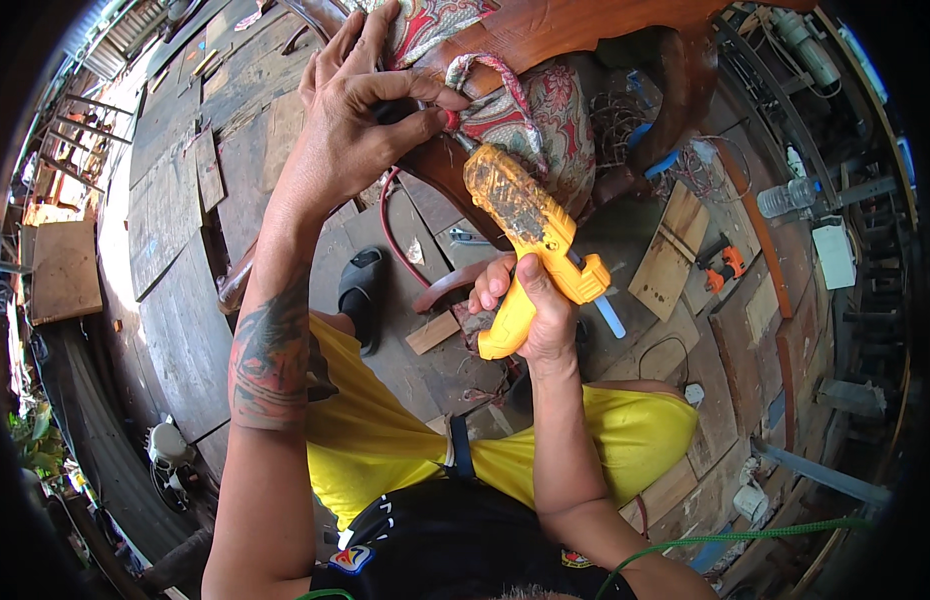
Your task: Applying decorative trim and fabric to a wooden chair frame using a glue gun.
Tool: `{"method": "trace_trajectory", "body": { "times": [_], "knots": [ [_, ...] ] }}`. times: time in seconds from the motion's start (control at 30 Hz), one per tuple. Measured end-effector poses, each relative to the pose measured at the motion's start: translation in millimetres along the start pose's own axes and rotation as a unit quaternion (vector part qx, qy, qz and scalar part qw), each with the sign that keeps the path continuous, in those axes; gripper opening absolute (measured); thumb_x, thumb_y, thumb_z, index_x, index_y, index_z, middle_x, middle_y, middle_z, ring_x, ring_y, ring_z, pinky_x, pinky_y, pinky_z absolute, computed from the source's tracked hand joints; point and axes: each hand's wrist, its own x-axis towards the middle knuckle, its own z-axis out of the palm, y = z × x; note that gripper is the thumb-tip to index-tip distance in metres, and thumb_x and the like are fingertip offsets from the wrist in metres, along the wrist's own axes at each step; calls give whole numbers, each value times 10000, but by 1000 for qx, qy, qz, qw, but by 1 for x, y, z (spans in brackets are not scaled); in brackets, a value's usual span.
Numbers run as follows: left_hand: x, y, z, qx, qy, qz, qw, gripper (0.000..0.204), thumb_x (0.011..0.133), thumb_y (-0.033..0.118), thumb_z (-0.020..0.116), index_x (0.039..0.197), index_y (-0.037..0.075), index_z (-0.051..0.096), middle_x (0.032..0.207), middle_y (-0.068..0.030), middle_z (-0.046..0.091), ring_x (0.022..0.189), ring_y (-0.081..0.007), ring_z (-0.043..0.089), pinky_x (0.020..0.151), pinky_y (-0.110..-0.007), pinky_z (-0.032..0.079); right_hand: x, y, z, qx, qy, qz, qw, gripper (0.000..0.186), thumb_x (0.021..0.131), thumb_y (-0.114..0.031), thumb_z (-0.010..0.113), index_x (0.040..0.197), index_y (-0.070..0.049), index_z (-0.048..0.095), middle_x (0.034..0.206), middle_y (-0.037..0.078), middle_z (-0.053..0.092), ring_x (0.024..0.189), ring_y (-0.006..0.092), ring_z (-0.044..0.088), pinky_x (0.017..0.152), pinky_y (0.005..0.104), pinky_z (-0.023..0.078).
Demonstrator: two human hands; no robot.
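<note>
My right hand (545, 310) is wrapped around the handle of a yellow glue gun (530, 225), whose body is stained dark. A pale glue stick (611, 318) pokes out of its back. The nozzle points up at the edge of a wooden chair (545, 35) with patterned red and cream upholstery (570, 120). There, my left hand (360, 110) pinches thumb and forefinger together at a looped braided trim (510, 80), its other fingers lying along the upholstery. A small red piece (451, 120) shows at the thumb tip, beside the nozzle; what it belongs to is unclear.
Worn planks (175, 215) make up the floor. To the right lie an orange-and-black tool (723, 265), a loose board (670, 250) and a clear plastic bottle (788, 197). A red hose (397, 235) runs under the chair. A green cord (755, 530) crosses at lower right.
</note>
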Motion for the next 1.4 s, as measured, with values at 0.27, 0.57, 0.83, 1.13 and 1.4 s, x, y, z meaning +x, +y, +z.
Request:
{"method": "trace_trajectory", "body": {
  "times": [0.27, 0.57, 0.83, 1.13, 1.4],
  "knots": [
    [0, 0, 0, -21, -4, -7, 1000, 284, 852, 246, 879, 1126, 316, 868, 1732, -145, 381, 1631, -363, 246, 1328, -497, 143, 1, -1, 0, -21, 5, -1, 1000, 332, 1073, -322, 679, 891, -46, 646, 770, 56, 611, 717, 209, 634, 774, 474, 606],
    [0, 0, 0, -15, -5, -11, 1000, 287, 855, 235, 873, 1130, 316, 867, 1738, -123, 376, 1627, -362, 249, 1330, -495, 140, 1, -4, 4, -31, 13, 5, 999, 315, 1066, -304, 691, 889, -47, 647, 768, 45, 610, 717, 193, 627, 763, 452, 601],
    [0, -1, 1, -15, -1, -4, 1000, 286, 855, 242, 877, 1131, 316, 867, 1736, -131, 378, 1624, -365, 255, 1326, -492, 152, -2, -1, 2, -46, 14, -7, 999, 291, 1074, -278, 679, 902, -44, 655, 775, 44, 614, 720, 185, 624, 762, 437, 593],
    [1, 3, -2, -10, 0, 5, 1000, 263, 887, 236, 851, 1146, 279, 864, 1733, -143, 378, 1635, -355, 237, 1328, -483, 152, -2, -4, 3, -62, -9, -13, 998, 326, 1084, -308, 664, 889, -46, 652, 770, 45, 603, 720, 172, 613, 785, 443, 598],
    [8, 18, -18, -20, -68, -69, 995, 260, 886, 345, 848, 1144, 310, 857, 1732, -251, 312, 1639, -466, 174, 1310, -561, 150, -2, -5, 3, -74, -2, -21, 997, 362, 1087, -343, 655, 879, -48, 650, 759, 49, 604, 706, 169, 610, 804, 466, 609]
  ]
}}
